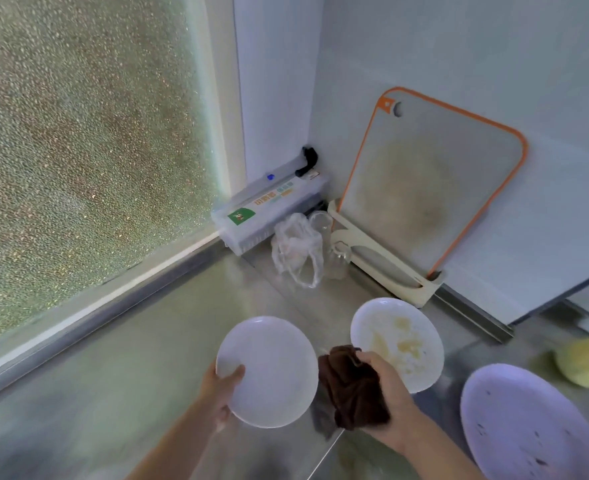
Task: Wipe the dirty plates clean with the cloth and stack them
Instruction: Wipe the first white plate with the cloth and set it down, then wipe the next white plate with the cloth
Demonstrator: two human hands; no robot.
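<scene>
The left hand (222, 386) grips the near-left rim of a clean round white plate (269, 370), thumb on the upper face, fingers beneath. The right hand (386, 393) is closed around a bunched dark brown cloth (350, 389), just right of that plate. Behind the cloth, a round white plate smeared with yellowish residue (398, 341) lies on the stainless steel counter (130, 358). A larger speckled lavender plate (525, 427) lies at the right.

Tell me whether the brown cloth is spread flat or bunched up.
Bunched up. The brown cloth is crumpled into a wad gripped in the right hand, its folds hanging below the fingers, beside the white plate held by the left hand.
</scene>
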